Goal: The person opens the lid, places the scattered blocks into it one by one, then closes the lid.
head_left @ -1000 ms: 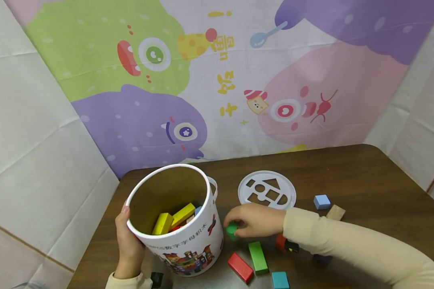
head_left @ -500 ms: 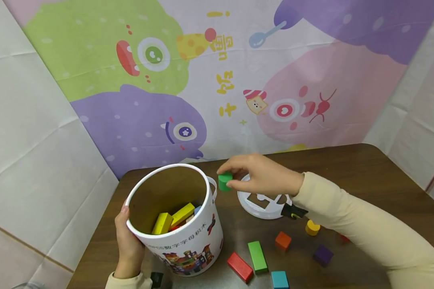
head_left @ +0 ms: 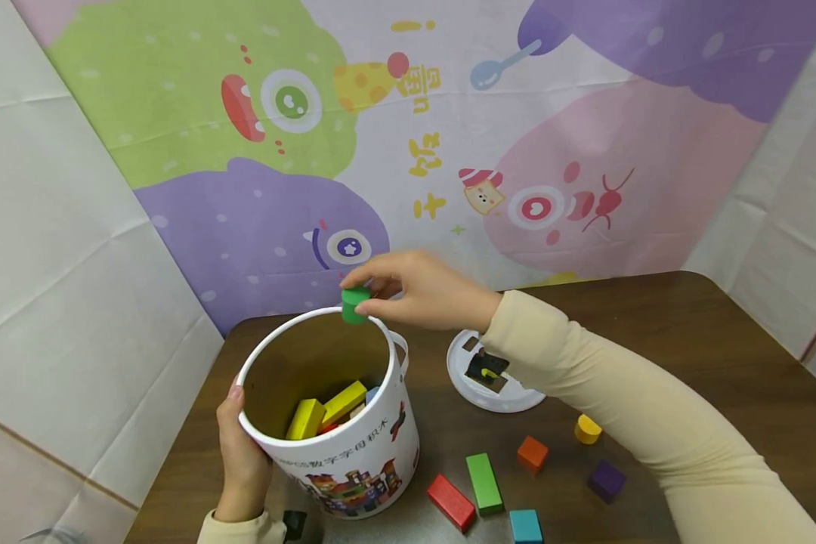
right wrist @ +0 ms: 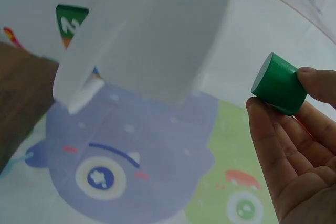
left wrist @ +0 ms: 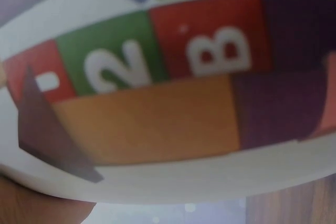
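Note:
My right hand (head_left: 425, 291) pinches a green cylinder block (head_left: 355, 304) between thumb and fingers, above the back right rim of a white bucket (head_left: 374, 472). In the right wrist view the green cylinder block (right wrist: 281, 85) is in the fingertips, apart from the bucket's pale wall (right wrist: 152, 40). My left hand (head_left: 242, 453) holds the bucket by its left side, a digit at the rim. Inside the bucket lie yellow blocks (head_left: 344, 403), with other blocks partly hidden by its front wall. Printed numbers and letters on the bucket fill the left wrist view, where little of the hand (left wrist: 37, 205) shows.
Right of the bucket lie a red block (head_left: 452, 502), a green block (head_left: 484, 483), a teal block (head_left: 526, 526), an orange block (head_left: 533, 454), a purple block (head_left: 607, 481) and a yellow block (head_left: 588, 428). A white lid (head_left: 462, 378) with shaped holes lies behind them, partly under the right forearm.
My right hand has lifted the green cylinder block from the table beside the bucket and carried it up and left to the rim. The left hand and bucket have stayed in place.

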Action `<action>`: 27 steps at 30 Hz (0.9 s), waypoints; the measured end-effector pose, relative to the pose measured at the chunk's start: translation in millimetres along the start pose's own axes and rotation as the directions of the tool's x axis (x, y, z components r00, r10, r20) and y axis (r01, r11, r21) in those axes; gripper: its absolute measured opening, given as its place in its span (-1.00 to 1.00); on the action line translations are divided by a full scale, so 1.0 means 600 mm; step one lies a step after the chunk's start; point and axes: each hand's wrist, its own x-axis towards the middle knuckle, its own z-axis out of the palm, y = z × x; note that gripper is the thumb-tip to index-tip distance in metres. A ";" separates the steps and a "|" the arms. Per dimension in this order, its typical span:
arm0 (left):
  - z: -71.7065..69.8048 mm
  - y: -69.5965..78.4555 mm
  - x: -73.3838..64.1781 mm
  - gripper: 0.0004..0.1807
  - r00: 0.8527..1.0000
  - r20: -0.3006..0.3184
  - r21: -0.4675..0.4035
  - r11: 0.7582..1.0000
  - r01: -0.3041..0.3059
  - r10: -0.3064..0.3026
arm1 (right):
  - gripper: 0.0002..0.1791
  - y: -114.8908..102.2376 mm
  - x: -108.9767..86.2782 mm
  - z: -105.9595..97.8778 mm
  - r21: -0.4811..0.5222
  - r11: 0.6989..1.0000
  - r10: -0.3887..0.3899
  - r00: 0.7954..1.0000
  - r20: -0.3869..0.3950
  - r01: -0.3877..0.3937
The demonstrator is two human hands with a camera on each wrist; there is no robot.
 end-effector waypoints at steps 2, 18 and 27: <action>0.008 0.011 -0.003 -0.45 1.000 -0.012 0.007 1.000 0.014 -0.014 | -0.66 0.001 0.014 0.015 -0.013 1.000 0.001 0.999 0.036 -0.001; 0.014 0.017 -0.004 -0.45 0.998 -0.044 0.024 0.999 0.036 -0.035 | -0.62 -0.004 0.056 0.104 -0.232 0.972 0.030 0.954 0.299 0.042; 0.013 0.017 -0.004 -0.45 0.998 -0.041 0.023 0.999 0.039 -0.038 | -0.59 -0.004 0.050 0.109 -0.250 0.968 0.067 0.943 0.326 0.017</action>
